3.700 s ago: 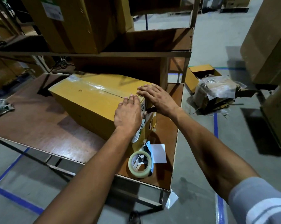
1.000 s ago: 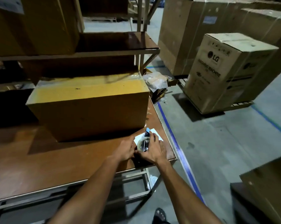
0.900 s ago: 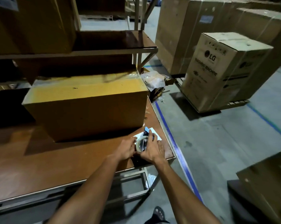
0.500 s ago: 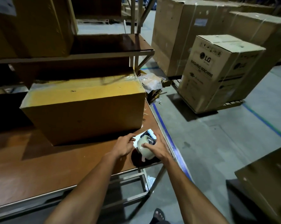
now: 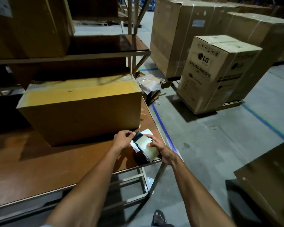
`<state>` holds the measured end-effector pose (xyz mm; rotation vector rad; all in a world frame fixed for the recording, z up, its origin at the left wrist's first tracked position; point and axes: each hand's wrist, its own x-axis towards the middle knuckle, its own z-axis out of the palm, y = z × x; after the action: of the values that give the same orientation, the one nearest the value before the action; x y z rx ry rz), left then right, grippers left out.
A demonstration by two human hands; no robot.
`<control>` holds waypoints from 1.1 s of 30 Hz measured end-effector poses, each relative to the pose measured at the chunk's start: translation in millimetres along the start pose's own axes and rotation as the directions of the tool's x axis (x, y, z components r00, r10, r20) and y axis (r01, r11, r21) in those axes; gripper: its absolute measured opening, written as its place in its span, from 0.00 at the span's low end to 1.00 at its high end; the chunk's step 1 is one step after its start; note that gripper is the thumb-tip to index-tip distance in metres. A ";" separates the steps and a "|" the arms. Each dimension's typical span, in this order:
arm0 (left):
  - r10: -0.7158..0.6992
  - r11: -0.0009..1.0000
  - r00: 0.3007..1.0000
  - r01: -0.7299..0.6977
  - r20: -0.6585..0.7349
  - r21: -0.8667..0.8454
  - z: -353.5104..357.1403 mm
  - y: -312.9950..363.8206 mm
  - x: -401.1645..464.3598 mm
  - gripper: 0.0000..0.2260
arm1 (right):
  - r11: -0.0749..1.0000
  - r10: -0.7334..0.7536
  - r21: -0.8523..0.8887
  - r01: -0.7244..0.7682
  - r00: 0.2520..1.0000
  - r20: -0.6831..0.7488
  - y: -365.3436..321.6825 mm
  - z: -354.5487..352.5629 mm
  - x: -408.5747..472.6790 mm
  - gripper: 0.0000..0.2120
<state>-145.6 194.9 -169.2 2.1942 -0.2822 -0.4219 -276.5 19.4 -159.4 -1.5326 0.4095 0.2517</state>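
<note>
A closed yellow-brown cardboard box (image 5: 82,110) stands on the brown worktable (image 5: 40,167). At the table's near right corner my right hand (image 5: 161,149) grips a roll of clear packing tape (image 5: 147,148), lifted on its edge just above the table. My left hand (image 5: 122,140) pinches the tape's loose end at the roll's upper left, beside a dark part of the roll. A white sheet of paper (image 5: 147,132) lies on the table under and behind the roll, partly hidden.
A metal shelf (image 5: 108,52) with cartons rises behind the box. On the floor to the right stand a washing machine carton (image 5: 216,74) on a pallet and larger cartons (image 5: 179,35). Scrap cardboard and plastic (image 5: 150,84) lie by the table. Another carton (image 5: 269,181) stands near right.
Both hands left the box's top and came down to the tape roll. The right hand has picked the roll up off the table and tipped it on edge; the left now pinches its end.
</note>
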 end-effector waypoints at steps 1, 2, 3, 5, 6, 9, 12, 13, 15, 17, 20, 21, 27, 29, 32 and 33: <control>-0.023 1.000 1.000 0.023 -0.013 -0.017 -0.4 -0.3 -0.1 0.14 | 1.000 -0.001 -0.010 0.001 1.000 0.014 -1.3 -1.1 -1.5 0.26; -0.045 0.998 0.999 0.045 -0.017 -0.033 -1.1 0.1 -1.0 0.12 | 1.000 -0.001 -0.020 0.001 1.000 0.024 -2.7 -1.9 -3.0 0.27; -0.064 0.997 0.998 0.063 -0.017 -0.048 -1.3 -0.1 -1.4 0.11 | 1.000 0.001 -0.031 0.000 0.999 0.034 -3.3 -3.0 -3.8 0.27; -0.089 0.993 0.996 0.086 -0.031 -0.085 -1.2 -0.6 -2.7 0.10 | 0.999 0.005 -0.046 -0.002 0.998 0.056 -4.8 -3.9 -5.5 0.27; -0.100 0.990 0.994 0.094 -0.049 -0.108 -0.8 -0.2 -3.7 0.09 | 0.999 0.004 -0.051 0.000 0.998 0.064 -5.3 -4.0 -5.8 0.27; -0.116 0.983 0.988 0.100 -0.102 -0.155 3.2 1.0 -5.7 0.05 | 0.998 0.000 -0.060 0.004 0.997 0.071 -5.9 -4.9 -6.2 0.27; -0.149 0.976 0.986 0.134 -0.078 -0.174 5.4 1.6 -5.1 0.05 | 0.998 -0.003 -0.060 0.007 0.997 0.078 -7.1 -5.6 -7.6 0.27; -0.160 0.974 0.985 0.147 -0.060 -0.173 5.2 1.2 -4.1 0.06 | 0.998 -0.005 -0.057 0.009 0.997 0.079 -7.4 -5.9 -8.1 0.28; -0.150 0.979 0.989 0.145 -0.020 -0.142 5.2 -0.1 -1.8 0.08 | 0.998 -0.009 -0.060 0.014 0.997 0.083 -7.1 -7.8 -8.4 0.29; -0.117 0.987 0.993 0.117 0.003 -0.107 5.8 2.0 -3.4 0.09 | 0.998 -0.011 -0.066 0.017 0.996 0.087 -6.7 -9.3 -8.8 0.29; -0.068 0.994 0.998 0.069 0.007 -0.084 9.1 4.1 -8.3 0.07 | 0.997 -0.013 -0.076 0.019 0.997 0.080 -6.0 -10.6 -9.0 0.31; -0.062 0.995 0.998 0.063 0.006 -0.081 9.4 6.8 -11.5 0.08 | 0.997 -0.016 -0.080 0.022 0.997 0.079 -5.9 -11.2 -9.3 0.32; -0.098 0.979 0.993 0.109 0.065 -0.175 9.0 8.3 -11.7 0.19 | 0.995 -0.013 -0.098 0.021 0.996 0.084 -4.0 -14.6 -8.1 0.32; -0.107 0.975 0.991 0.121 0.082 -0.188 7.0 9.2 -10.9 0.22 | 0.993 -0.009 -0.116 0.019 0.996 0.089 -2.5 -15.9 -7.4 0.33; -0.085 0.990 0.992 0.094 0.089 -0.107 5.8 11.9 -11.9 0.17 | 0.992 -0.001 -0.127 0.012 0.996 0.084 0.1 -18.0 -7.7 0.34; -0.080 0.993 0.993 0.088 0.090 -0.082 7.3 11.1 -10.8 0.15 | 0.991 0.002 -0.132 0.009 0.996 0.086 0.6 -18.2 -8.0 0.34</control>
<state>-159.0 186.6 -162.4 2.1118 -0.2147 -0.5665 -285.8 2.1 -156.5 -1.6464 0.3270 0.3467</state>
